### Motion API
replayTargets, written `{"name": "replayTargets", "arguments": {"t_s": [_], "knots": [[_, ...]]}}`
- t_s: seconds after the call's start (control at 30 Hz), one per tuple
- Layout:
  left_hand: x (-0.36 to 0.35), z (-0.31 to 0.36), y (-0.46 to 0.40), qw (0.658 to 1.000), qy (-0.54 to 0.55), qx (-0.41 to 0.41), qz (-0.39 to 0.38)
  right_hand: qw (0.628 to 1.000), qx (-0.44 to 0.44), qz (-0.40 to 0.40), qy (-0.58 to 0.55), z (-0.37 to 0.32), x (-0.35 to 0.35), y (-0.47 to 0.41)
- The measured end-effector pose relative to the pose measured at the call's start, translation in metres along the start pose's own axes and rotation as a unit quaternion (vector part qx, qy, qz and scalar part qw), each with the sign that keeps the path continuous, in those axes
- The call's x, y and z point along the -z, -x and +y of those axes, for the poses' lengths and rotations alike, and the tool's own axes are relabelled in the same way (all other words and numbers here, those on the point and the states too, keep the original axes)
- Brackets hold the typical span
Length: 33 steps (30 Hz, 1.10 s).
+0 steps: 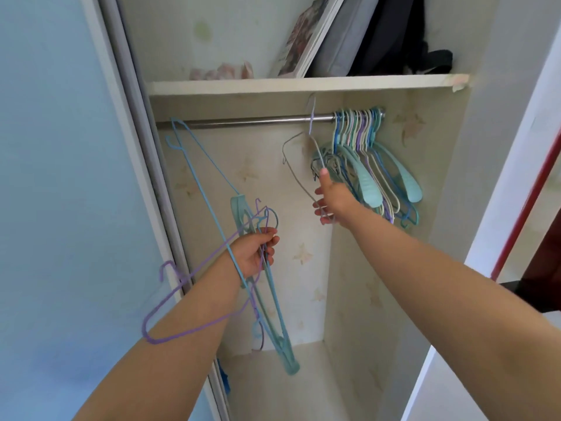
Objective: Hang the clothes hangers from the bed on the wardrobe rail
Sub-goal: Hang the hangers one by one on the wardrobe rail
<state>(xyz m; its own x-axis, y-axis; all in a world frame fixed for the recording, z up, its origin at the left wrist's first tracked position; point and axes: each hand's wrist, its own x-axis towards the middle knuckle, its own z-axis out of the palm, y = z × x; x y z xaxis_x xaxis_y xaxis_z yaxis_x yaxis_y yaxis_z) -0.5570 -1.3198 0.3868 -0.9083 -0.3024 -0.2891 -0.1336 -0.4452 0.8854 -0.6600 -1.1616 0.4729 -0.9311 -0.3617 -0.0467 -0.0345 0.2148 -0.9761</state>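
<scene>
- Head view: the left hand [253, 253] is curled round a tangled bundle of hangers [264, 287]: thin purple and blue wire ones and a broad, flat teal plastic one. At least four can be made out; the exact count is unclear.
- One long blue wire hanger [194, 165] from the bundle juts up towards the left end of the rail, and a purple wire hanger [170, 302] loops round the left forearm.
- The right hand [332, 197] reaches up with the fingers spread, touching a thin pale wire hanger [312, 129] whose hook sits over the rail; whether it grips the wire cannot be told.
- The wardrobe rail [243, 120] is a shiny round metal bar under a white shelf [303, 85].
- A tight row of hung hangers [361, 129], roughly a dozen in teal, lilac, cream and blue, crowds the rail's right end.
- The wardrobe lining is cream with faded leaf prints; a pale blue sliding door [60, 177] stands to the left.
</scene>
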Motion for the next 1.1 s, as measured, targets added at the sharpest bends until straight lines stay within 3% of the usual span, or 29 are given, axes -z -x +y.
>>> {"name": "replayTargets", "arguments": {"t_s": [0.37,0.47,0.57,0.63,0.67,0.73,0.8,0.9,1.0,1.03,1.07,1.1], "knots": [[0.002,0.0,-0.001,1.0,0.01,-0.02,-0.021,0.991,-0.114,0.03,-0.06,0.015,0.015,-0.023],[0.001,-0.004,-0.001,1.0,0.011,-0.013,-0.019,0.994,-0.076,0.073,-0.017,0.027,0.017,-0.019],[0.0,-0.009,-0.004,1.0,0.02,-0.013,-0.014,0.973,-0.014,0.183,0.141,0.044,0.004,-0.004],[-0.001,-0.013,-0.008,0.999,0.027,-0.019,-0.004,0.943,0.094,0.255,0.19,0.057,-0.009,0.019],[-0.002,-0.015,-0.01,0.999,0.031,-0.02,0.005,0.937,0.151,0.249,0.195,0.061,-0.015,0.03],[-0.002,-0.019,-0.014,0.999,0.027,-0.029,0.031,0.96,0.194,0.13,0.152,0.061,-0.024,0.049],[-0.005,-0.025,-0.018,0.995,-0.021,-0.046,0.086,0.991,0.091,-0.075,0.059,0.05,-0.029,0.072],[-0.001,-0.035,-0.029,0.975,-0.063,-0.064,0.204,0.948,-0.074,-0.31,0.003,0.038,-0.021,0.091],[0.01,-0.037,-0.034,0.944,-0.201,-0.069,0.251,0.897,-0.106,-0.423,0.073,0.038,-0.003,0.094],[0.01,-0.033,-0.029,0.909,-0.316,-0.045,0.268,0.891,-0.101,-0.427,0.118,0.039,0.003,0.093],[0.012,-0.04,-0.02,0.84,-0.481,-0.044,0.247,0.889,-0.091,-0.414,0.174,0.04,0.008,0.09],[0.013,-0.039,-0.016,0.782,-0.57,-0.051,0.245,0.884,-0.08,-0.394,0.237,0.042,0.012,0.088]]}}
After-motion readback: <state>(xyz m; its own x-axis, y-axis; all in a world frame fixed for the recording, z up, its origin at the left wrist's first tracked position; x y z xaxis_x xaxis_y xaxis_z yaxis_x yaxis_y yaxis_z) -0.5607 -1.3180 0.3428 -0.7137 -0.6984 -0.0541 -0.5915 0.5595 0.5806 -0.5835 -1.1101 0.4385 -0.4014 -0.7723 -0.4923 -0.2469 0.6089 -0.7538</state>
